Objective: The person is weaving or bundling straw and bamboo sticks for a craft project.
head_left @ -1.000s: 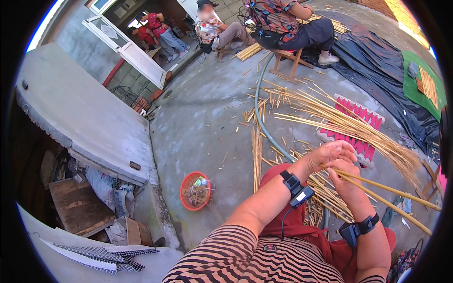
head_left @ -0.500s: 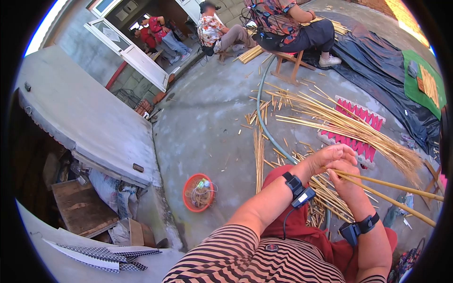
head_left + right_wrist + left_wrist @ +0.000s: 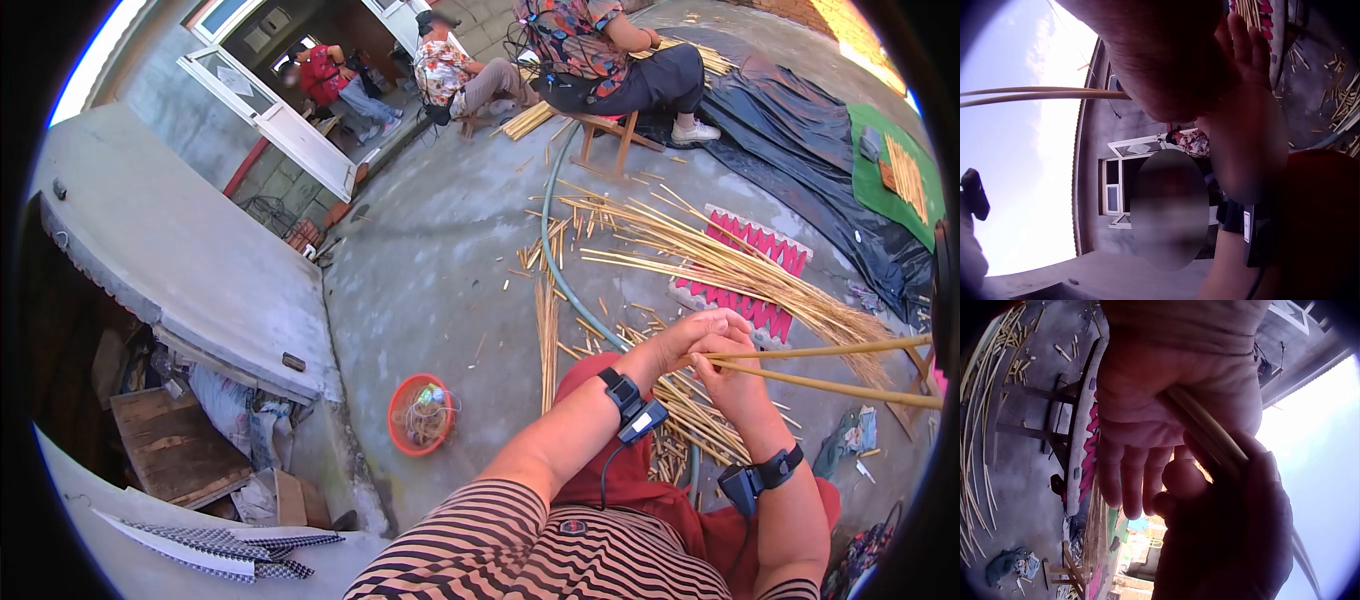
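Note:
In the head view my right hand (image 3: 737, 385) grips two long yellow plant stalks (image 3: 830, 376), which spread apart toward the right edge. Just above it, my left hand (image 3: 695, 338) lies with its palm against the stalks' near ends. The left wrist view shows the left palm (image 3: 1179, 412) facing the camera with its fingers extended. The stalk ends (image 3: 1204, 428) rest on that palm, and the right fingers (image 3: 1263, 481) curl round them. Seen from the right wrist, the two stalks (image 3: 1047, 94) run out to the left against the sky.
A pile of cut stalks (image 3: 690, 420) lies by my knees. Beyond it a bundle of brushy-topped stalks (image 3: 740, 255) rests on a pink-and-white rack (image 3: 790, 262). An orange basin (image 3: 393, 430) stands left, near a hose (image 3: 548, 215). Other people (image 3: 610, 60) sit farther back.
The far ends of the two stalks have swung upward in the head view, away from my body. Both hands stay close together in nearly the same place.

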`<action>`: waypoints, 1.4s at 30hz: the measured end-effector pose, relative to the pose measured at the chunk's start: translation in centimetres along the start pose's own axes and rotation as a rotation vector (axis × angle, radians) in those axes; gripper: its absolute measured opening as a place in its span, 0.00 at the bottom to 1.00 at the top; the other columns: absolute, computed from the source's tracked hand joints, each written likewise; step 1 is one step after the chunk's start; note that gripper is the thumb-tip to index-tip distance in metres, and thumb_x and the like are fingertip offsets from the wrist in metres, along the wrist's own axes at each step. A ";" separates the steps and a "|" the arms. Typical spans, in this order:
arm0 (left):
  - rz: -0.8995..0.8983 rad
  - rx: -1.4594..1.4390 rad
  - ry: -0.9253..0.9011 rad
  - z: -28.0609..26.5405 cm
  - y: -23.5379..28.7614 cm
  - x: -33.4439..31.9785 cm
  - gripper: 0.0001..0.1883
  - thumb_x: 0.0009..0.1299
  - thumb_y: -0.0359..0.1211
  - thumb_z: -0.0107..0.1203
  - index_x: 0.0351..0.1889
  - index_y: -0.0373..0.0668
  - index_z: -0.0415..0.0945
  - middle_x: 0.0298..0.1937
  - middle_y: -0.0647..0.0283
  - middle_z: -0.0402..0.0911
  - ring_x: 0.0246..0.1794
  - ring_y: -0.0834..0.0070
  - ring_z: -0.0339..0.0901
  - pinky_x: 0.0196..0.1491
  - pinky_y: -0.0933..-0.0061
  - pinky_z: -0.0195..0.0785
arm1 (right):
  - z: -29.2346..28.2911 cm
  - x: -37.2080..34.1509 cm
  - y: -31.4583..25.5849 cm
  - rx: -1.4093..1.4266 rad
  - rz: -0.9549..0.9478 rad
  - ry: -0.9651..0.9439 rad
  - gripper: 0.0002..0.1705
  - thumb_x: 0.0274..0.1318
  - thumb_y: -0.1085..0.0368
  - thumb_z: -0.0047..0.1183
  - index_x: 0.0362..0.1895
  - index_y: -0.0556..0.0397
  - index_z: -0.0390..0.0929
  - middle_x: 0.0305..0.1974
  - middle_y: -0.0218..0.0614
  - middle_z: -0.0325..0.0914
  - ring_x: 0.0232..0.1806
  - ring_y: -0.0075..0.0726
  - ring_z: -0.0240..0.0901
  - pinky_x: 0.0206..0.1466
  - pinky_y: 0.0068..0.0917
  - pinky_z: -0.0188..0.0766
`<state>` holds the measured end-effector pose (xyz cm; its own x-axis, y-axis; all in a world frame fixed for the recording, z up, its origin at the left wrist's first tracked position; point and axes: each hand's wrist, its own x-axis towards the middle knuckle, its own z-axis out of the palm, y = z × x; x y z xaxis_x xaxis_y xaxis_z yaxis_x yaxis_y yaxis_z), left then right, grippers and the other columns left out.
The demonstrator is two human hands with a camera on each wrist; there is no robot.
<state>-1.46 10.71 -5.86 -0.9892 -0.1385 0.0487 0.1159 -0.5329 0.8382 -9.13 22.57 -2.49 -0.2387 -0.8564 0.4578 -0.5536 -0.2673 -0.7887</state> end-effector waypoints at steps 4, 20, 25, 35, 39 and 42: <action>0.080 0.339 0.284 -0.8 -1.3 0.8 0.19 0.71 0.44 0.45 0.49 0.38 0.69 0.44 0.58 0.76 0.47 0.73 0.73 0.52 0.71 0.67 | -1.2 0.6 0.4 0.203 0.323 -0.086 0.02 0.43 0.77 0.52 0.25 0.59 0.75 0.21 0.40 0.73 0.24 0.42 0.73 0.30 0.32 0.70; 0.627 0.939 0.182 14.3 8.9 0.5 0.10 0.71 0.40 0.47 0.36 0.43 0.69 0.22 0.67 0.71 0.20 0.78 0.69 0.23 0.75 0.64 | -0.7 -3.1 0.7 -0.345 0.231 -0.358 0.16 0.43 0.68 0.56 0.41 0.56 0.77 0.32 0.48 0.79 0.34 0.51 0.77 0.39 0.40 0.72; 0.676 2.222 0.474 14.9 12.1 0.4 0.05 0.58 0.31 0.51 0.30 0.46 0.67 0.24 0.64 0.75 0.25 0.64 0.76 0.24 0.63 0.68 | -4.6 -0.9 -2.1 0.203 0.322 -0.112 0.25 0.50 0.65 0.56 0.55 0.53 0.68 0.44 0.44 0.76 0.39 0.37 0.78 0.37 0.28 0.74; 0.695 2.275 0.537 11.1 6.6 -2.9 0.07 0.62 0.34 0.55 0.34 0.44 0.72 0.26 0.63 0.74 0.26 0.67 0.74 0.26 0.68 0.66 | -8.1 -0.2 -3.6 1.102 0.353 0.338 0.12 0.65 0.63 0.41 0.46 0.58 0.69 0.41 0.44 0.75 0.40 0.35 0.77 0.44 0.29 0.76; 0.658 1.762 0.591 10.3 4.7 -4.8 0.07 0.68 0.34 0.52 0.37 0.40 0.74 0.26 0.66 0.75 0.21 0.77 0.70 0.25 0.78 0.62 | -7.7 -0.3 -3.7 0.943 0.381 0.246 0.11 0.64 0.63 0.42 0.43 0.58 0.70 0.41 0.43 0.77 0.40 0.34 0.78 0.44 0.28 0.76; 0.355 1.382 0.697 10.7 3.4 -7.3 0.06 0.70 0.31 0.49 0.35 0.39 0.74 0.22 0.72 0.69 0.21 0.86 0.62 0.24 0.83 0.56 | -7.4 -0.5 -4.5 0.873 0.401 0.206 0.11 0.62 0.63 0.46 0.40 0.59 0.73 0.35 0.39 0.79 0.35 0.31 0.79 0.36 0.24 0.77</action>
<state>5.17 18.85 2.40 -0.6523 -0.6319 0.4186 -0.2307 0.6916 0.6845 -12.39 27.42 3.87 -0.4610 -0.8831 0.0875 0.3629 -0.2776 -0.8895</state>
